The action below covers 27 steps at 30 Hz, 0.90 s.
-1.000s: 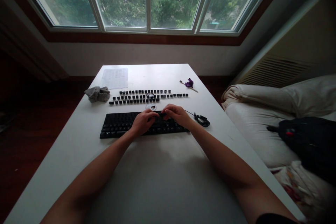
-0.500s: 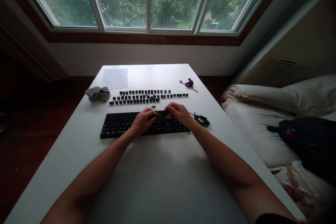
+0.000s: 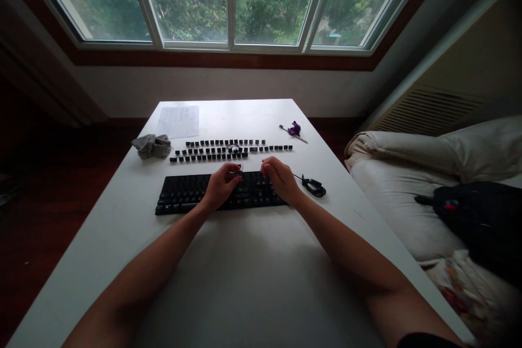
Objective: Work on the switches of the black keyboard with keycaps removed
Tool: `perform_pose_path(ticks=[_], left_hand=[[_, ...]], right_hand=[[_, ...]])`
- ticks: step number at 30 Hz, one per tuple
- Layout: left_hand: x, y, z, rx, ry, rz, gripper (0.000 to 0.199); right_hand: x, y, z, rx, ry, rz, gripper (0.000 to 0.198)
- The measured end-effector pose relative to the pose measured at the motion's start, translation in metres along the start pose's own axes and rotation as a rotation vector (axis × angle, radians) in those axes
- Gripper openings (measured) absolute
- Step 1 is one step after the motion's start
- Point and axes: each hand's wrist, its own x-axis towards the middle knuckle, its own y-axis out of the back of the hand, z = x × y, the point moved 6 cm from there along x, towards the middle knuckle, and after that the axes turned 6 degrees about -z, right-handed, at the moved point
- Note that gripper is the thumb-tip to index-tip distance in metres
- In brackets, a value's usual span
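A black keyboard lies across the white table, with both hands over its right half. My left hand is above the middle of the keys, thumb and fingers drawn together in a pinch. What it pinches, if anything, is too small to name. Over the right end of the keyboard, my right hand is closed with its fingers curled; anything inside is hidden. Beyond the keyboard stand several black keycaps in three rows. A small clear round object partly shows behind my left fingertips.
At the left edge lies a crumpled grey cloth, near a sheet of paper. A coiled black cable sits right of the keyboard. Farther back are a purple item and a thin brush. A sofa stands to the right.
My hands have moved apart: the left slightly up and left from the keys, the right slightly to the right. The keyboard and keycap rows have stayed put.
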Motion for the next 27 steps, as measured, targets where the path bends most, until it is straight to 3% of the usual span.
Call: perform_pose_path(ticks=[10, 27], left_hand=[[-0.002, -0.01, 0.004, -0.101, -0.025, -0.042, 0.02], [-0.006, -0.014, 0.005, -0.018, -0.017, -0.06, 0.022]], right_hand=[[-0.006, -0.027, 0.01, -0.422, 0.062, -0.179, 0.024], [-0.008, -0.04, 0.018, -0.527, 0.083, -0.224, 0.022]])
